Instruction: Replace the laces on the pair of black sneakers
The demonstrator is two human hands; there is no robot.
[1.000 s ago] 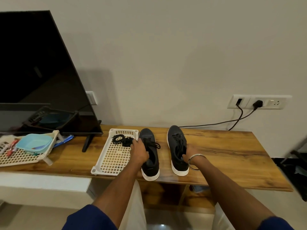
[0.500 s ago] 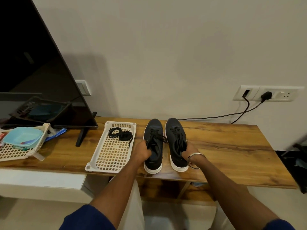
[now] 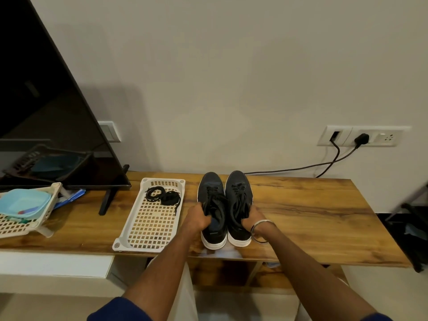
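Both your arms reach forward over the wooden table, forearms converging on the shoes. Your left hand curls its fingers over the inner collar of the left sneaker, gripping it at the opening. Your right hand, a metal bangle at the wrist, wraps round the outer side of the right sneaker and holds it the same way.

The two black sneakers stand side by side, touching, near the table's front edge. Their long axes run away from you: toes toward the wall, white heels toward you.

Count: two sneakers, both laced; one bundle of spare black laces lying at the far end of the white lattice tray, just left of the shoes.
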